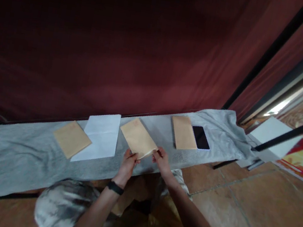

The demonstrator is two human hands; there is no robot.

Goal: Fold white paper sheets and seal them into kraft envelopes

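The gray cloth [13,156] covers a long, narrow surface, its far edge close against a dark red fabric backdrop [120,54] and its near edge just in front of the person's knees. The widest bare stretch of cloth is at the left end, wrinkled; another runs right from the phone [201,138], and a smaller gap separates the middle envelope [138,138] from the right envelope [184,133]. That right envelope lies just beside the phone. The left envelope [72,139] overlaps the white paper [103,136], which reaches almost to the near edge.

The middle envelope lies beyond both hands, tilted, its near end between them. The left hand [127,165], above a dark wristband [115,187], is clamped on the near corner, thumb on top. The right hand [162,162] pinches the corner on the right (the fingers beneath are partly hidden).
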